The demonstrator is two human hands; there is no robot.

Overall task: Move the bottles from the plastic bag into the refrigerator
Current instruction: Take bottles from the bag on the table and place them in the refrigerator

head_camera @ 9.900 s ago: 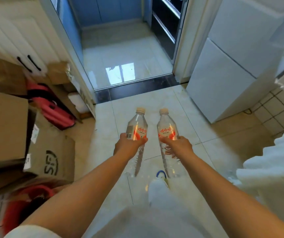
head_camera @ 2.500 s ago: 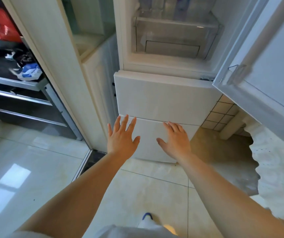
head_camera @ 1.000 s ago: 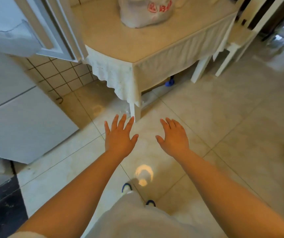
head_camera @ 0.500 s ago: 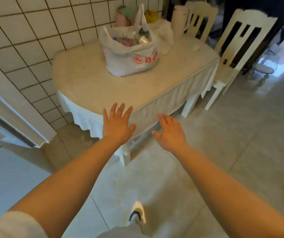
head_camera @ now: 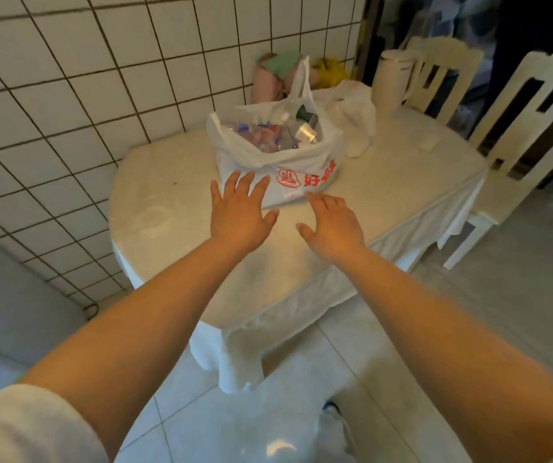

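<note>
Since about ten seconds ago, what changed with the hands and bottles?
Both bottles were let go; left hand and right hand are now empty, fingers spread, reaching toward the plastic bag on the table. View turned from refrigerator to table. The bag stayed put.

Your left hand (head_camera: 239, 218) and right hand (head_camera: 332, 226) are both stretched out over the near part of the table (head_camera: 175, 208), fingers spread and holding nothing. The white plastic bag (head_camera: 278, 155) with red print sits toward the table's wall edge, mouth open, with clear bottles (head_camera: 288, 135) jumbled inside. Your left fingertips overlap the bag's front, but contact is hard to tell. A pale kettle (head_camera: 392, 81) stands at the far edge, crumpled white plastic (head_camera: 355, 118) just beside the bag, and two white chairs (head_camera: 515, 135) on the right side.
</note>
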